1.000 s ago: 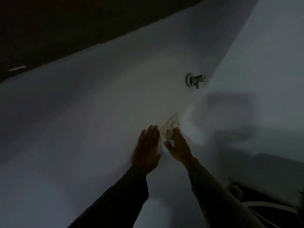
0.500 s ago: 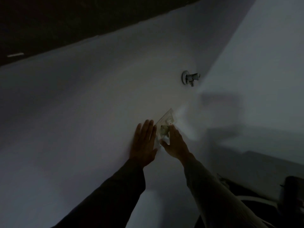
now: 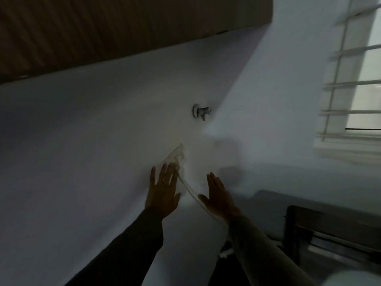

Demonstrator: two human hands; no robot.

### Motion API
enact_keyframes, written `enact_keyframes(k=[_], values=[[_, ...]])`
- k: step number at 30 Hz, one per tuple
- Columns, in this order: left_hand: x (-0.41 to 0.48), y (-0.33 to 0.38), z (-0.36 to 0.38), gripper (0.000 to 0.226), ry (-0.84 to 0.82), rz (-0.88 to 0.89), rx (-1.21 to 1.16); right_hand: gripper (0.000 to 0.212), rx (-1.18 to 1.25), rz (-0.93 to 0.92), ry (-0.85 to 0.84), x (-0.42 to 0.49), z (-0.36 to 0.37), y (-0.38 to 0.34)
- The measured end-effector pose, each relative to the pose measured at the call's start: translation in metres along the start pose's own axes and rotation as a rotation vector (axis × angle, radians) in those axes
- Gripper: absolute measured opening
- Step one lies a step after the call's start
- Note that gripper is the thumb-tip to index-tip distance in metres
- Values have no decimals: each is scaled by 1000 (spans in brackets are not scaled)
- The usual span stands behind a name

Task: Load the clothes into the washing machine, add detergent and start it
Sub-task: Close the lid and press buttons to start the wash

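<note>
On the white wall (image 3: 86,141), near the middle of the view, sat a clear socket cover (image 3: 175,156) with a plug in it. A pale cord (image 3: 190,191) ran from it toward 5 o'clock. The left hand (image 3: 162,193) lay flat on the wall at 7 o'clock from the cover, fingers spread, holding nothing. The right hand (image 3: 219,198) was at 4 o'clock from the cover, fingers straight and together, holding nothing. A small tap (image 3: 201,110) stuck out at 12 o'clock. A window (image 3: 356,83) was at 2 o'clock. The room was dim and blurry.
</note>
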State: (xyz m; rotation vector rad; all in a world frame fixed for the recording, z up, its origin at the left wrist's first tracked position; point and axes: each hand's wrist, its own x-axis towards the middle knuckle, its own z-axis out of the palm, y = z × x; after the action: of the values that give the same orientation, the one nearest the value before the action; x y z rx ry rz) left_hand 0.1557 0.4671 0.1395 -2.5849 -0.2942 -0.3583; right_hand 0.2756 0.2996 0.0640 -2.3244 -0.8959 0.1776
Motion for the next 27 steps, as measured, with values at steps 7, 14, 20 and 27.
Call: enact_keyframes(k=[7,14,20,27], values=[[-24,87,-25,83,52,50,-170,83,-114,140,33,-79,-35,40],[-70,184,-57,73,106,128,-418,72,-276,183,118,-175,-70,78],[-121,258,-79,63,70,154,-634,71,-425,276,194,-262,-93,107],[-200,317,-93,61,91,190,-720,80,-474,345,124,-362,-104,131]])
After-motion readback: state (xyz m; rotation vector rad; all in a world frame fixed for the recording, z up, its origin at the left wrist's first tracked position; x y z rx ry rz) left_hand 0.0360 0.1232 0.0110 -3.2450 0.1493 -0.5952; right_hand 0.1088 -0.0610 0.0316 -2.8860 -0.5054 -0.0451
